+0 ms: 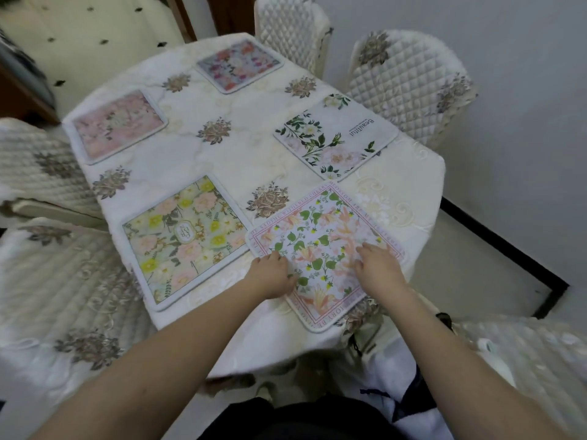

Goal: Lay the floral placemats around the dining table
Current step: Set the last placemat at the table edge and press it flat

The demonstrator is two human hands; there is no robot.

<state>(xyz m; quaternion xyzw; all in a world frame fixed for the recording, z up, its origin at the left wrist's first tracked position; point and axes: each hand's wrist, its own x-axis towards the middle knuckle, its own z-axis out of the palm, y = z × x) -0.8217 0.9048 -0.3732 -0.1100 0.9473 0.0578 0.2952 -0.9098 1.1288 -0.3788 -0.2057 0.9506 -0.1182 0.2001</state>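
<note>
Several floral placemats lie on the dining table (241, 160), which has a cream embroidered cloth. Nearest me is a white mat with green leaves and a pink lettered border (320, 246), set at an angle at the near right edge. My left hand (273, 276) rests on its near-left edge and my right hand (378, 269) presses flat on its right part, fingers spread. To its left lies a yellow-and-pink flower mat (181, 239). A pale pink mat (117, 125) is at the far left, a greyish pink mat (239, 65) at the far end, and a white mat marked "Beautiful" (336, 139) at the right.
Quilted cream chairs stand around the table: two at the far right (409, 87), one at the far end (290, 27), others at the left (35, 173) and near left (60, 293). A white wall (524, 58) is close on the right. A dark floor strip (502, 252) runs alongside.
</note>
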